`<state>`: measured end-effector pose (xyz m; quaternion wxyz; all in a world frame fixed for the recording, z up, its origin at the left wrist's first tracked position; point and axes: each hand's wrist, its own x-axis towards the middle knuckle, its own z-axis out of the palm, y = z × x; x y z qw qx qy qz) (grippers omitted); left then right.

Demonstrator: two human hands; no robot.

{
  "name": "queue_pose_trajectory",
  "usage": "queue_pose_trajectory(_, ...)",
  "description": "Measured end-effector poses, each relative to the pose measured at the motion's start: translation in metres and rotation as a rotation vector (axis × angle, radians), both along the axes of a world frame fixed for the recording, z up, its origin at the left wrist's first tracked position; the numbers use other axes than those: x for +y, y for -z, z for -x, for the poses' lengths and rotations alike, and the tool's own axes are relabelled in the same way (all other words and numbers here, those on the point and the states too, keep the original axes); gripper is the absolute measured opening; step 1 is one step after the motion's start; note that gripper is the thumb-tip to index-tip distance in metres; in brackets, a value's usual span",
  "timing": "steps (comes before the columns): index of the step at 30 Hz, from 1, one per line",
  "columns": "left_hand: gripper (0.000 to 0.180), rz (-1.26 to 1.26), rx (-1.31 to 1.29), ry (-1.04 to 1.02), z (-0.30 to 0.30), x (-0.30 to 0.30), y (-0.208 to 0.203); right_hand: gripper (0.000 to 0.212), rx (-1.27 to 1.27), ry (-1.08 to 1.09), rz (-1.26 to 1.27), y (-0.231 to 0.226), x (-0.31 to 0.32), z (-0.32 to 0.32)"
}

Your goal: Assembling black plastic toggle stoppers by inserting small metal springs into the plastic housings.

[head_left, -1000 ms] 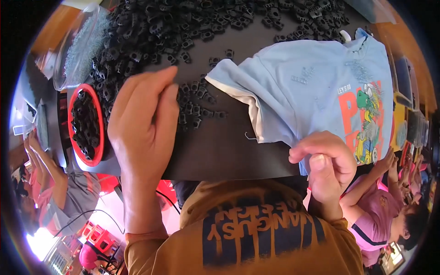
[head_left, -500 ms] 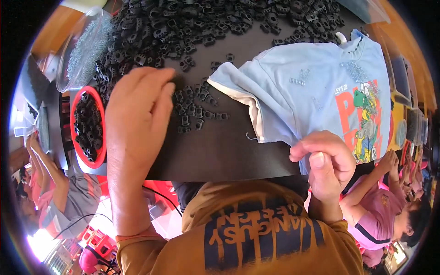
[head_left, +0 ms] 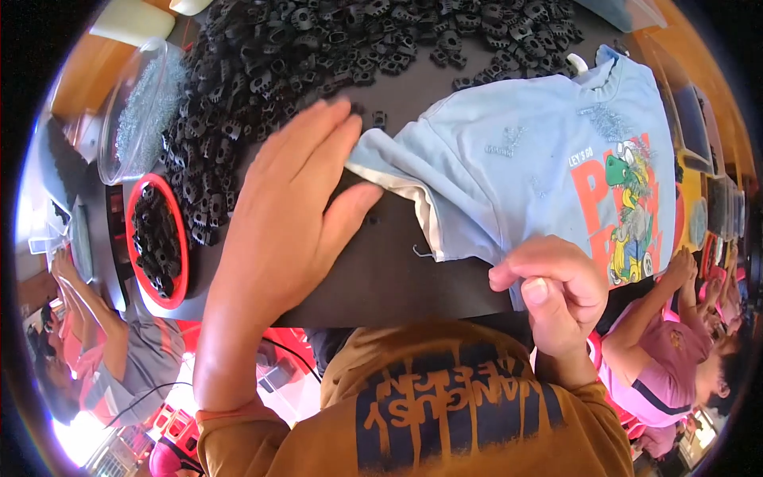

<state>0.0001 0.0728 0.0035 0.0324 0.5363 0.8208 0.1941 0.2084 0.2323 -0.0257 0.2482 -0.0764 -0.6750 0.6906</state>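
Observation:
A light blue T-shirt (head_left: 524,171) with an orange cartoon print lies spread on the dark table (head_left: 381,278). My left hand (head_left: 290,211) lies flat and open on the table, its fingertips touching the shirt's left sleeve edge and the black parts beside it. My right hand (head_left: 556,290) pinches the shirt's lower hem at the table's near edge. A big heap of small black plastic parts (head_left: 318,48) covers the far side of the table.
A red bowl (head_left: 159,238) with black parts stands at the left. Above it sits a clear container (head_left: 139,111) of small metal pieces. Other people sit at the left (head_left: 103,350) and at the right (head_left: 675,350).
My left hand has slid right across the table, off the black parts and up to the shirt's sleeve. My right hand keeps its grip on the hem.

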Motion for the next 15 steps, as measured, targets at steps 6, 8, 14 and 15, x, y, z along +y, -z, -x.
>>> queue_pose_trajectory(6,0.043,0.018,-0.165,0.05,0.005,-0.002,-0.017,0.012,-0.048,-0.027,-0.059,-0.006,0.004,0.0)
queue_pose_trajectory(8,0.044,-0.016,-0.048,0.052,0.011,0.01,-0.017,0.012,-0.042,-0.011,-0.053,-0.007,0.002,0.002)
queue_pose_trajectory(14,0.055,0.048,0.192,0.093,0.025,0.035,-0.002,0.014,-0.075,-0.043,-0.043,-0.008,0.002,0.003)
queue_pose_trajectory(15,0.055,0.084,0.197,0.113,0.023,0.034,-0.003,0.014,-0.074,-0.042,-0.041,-0.009,0.002,0.002)
